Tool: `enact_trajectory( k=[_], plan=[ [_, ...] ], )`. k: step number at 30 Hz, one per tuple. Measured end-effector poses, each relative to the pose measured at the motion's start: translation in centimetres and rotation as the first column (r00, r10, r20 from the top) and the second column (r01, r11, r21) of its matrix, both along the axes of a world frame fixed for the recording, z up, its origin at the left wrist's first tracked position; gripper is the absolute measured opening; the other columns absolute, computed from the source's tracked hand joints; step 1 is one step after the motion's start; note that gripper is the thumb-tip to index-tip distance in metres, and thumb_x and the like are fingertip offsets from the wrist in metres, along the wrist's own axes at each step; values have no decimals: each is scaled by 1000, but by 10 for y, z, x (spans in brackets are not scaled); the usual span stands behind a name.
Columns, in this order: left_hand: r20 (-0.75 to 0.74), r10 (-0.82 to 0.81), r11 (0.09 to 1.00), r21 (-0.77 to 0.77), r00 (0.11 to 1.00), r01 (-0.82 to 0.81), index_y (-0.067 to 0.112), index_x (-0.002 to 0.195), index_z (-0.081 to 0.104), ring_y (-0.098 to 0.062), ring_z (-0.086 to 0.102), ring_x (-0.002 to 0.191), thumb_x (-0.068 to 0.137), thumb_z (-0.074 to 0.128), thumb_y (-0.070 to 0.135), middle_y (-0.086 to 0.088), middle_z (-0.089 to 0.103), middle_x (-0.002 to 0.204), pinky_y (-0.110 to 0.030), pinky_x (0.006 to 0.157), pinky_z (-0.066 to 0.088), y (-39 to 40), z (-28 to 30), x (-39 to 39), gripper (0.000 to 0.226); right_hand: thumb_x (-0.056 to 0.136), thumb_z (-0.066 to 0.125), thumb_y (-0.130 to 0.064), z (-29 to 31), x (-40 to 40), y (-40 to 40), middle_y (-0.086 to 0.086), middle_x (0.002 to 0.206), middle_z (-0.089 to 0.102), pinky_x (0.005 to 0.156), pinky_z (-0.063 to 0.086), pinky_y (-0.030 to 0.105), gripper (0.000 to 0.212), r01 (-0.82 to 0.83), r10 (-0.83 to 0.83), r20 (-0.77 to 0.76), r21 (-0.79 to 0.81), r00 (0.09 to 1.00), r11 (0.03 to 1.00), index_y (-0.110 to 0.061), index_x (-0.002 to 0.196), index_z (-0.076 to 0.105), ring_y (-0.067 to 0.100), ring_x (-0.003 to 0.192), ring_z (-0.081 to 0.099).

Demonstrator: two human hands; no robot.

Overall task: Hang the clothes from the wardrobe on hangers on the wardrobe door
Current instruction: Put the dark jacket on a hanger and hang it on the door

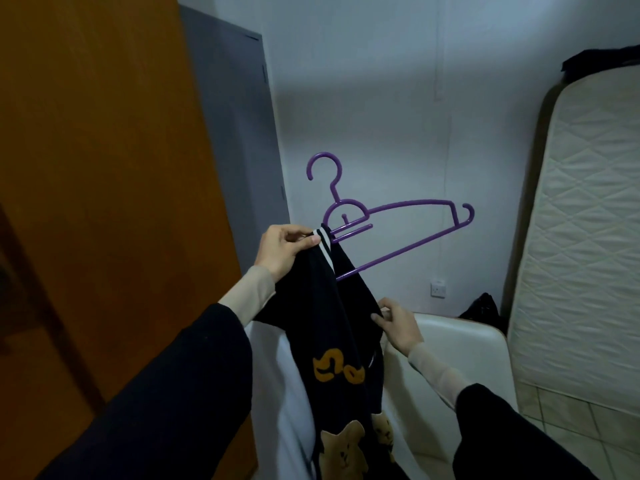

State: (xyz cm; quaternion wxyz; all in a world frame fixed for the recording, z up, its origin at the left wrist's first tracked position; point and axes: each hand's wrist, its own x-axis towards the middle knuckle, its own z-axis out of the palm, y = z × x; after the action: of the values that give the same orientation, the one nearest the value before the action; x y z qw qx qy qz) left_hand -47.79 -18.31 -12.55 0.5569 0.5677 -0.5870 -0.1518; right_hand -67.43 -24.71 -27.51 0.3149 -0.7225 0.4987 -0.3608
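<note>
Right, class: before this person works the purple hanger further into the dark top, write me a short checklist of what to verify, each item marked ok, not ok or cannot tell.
1. Left hand holds the striped collar of the dark top: ok.
2. Right hand pinches the top's fabric lower down: ok.
3. One end of the purple hanger is tucked inside the top: ok.
4. Hanger's other end is inside the top: not ok, it sticks out bare.
5. Hook clear of fabric: ok.
6. Which hand carries the hanger: cannot tell.
</note>
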Motion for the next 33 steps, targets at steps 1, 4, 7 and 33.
enact_trajectory(
  k=[1,4,7,33],
  plan=[
    [-9,-4,1000,3,1000,4,5,92,72,-8,60,73,76,74,14,-10,67,83,-16,75,45,2,2,4,18,87,59,-10,-1,-3,-1,8,80,61,66,39,26,10,-15,15,12,-3,1000,1000,-15,86,50,22,77,57],
    [-56,-33,999,-4,998,33,1,94,71,-6,60,68,78,71,9,1,68,71,-15,73,46,7,7,14,18,86,60,-10,-2,-11,-8,-1,68,53,66,36,26,14,-39,32,-119,-59,992,998,-19,85,49,20,71,49],
    [-46,-83,996,12,996,83,1,98,69,5,60,59,80,68,4,15,67,58,-7,64,47,11,14,20,18,87,59,-7,-3,-16,-8,-11,59,46,60,36,18,15,-136,134,-64,-23,989,990,-15,76,52,10,63,47],
    [92,-182,953,260,979,153,27,69,75,-1,65,64,79,68,6,7,71,66,-9,62,49,26,-6,78,24,79,64,9,47,-92,-28,-9,46,63,51,44,6,12,-182,147,167,217,975,959,-3,81,62,-4,44,56]
  ],
)
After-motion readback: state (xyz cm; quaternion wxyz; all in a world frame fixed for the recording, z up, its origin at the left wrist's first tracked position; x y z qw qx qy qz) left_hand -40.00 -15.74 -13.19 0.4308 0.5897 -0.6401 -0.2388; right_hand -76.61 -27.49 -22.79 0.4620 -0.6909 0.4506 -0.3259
